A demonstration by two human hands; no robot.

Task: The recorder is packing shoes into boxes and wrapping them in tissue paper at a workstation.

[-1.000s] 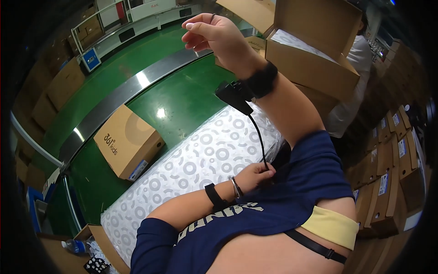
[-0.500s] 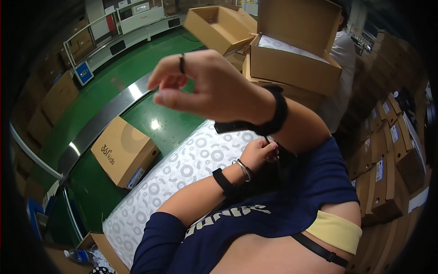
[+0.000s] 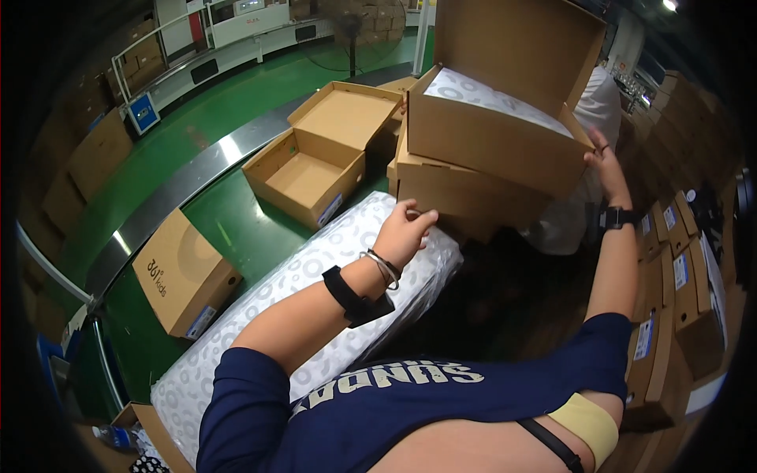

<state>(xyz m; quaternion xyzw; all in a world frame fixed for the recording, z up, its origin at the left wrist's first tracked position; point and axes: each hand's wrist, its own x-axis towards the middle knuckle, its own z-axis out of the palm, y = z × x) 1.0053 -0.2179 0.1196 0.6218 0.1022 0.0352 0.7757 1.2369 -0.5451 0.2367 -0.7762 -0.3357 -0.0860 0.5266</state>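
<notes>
My right hand grips the right front corner of an open cardboard box, its lid standing up at the back. White patterned tissue paper shows inside. Underneath sits another cardboard box. My left hand is over the far end of a long stack of white patterned wrapping paper, close to the lower box. Its fingers are loosely bent with the thumb apart, and I see nothing in them. A black band with a dark piece is on each wrist.
An open shoebox and a closed shoebox rest on the green surface at the left. More shoeboxes are piled at the right. A person in white stands behind the open box. A bin with a plastic bottle is at lower left.
My right hand has swung from the middle to the right onto the box corner. My left hand has moved up and left. The open shoebox at the back has come down onto the green surface.
</notes>
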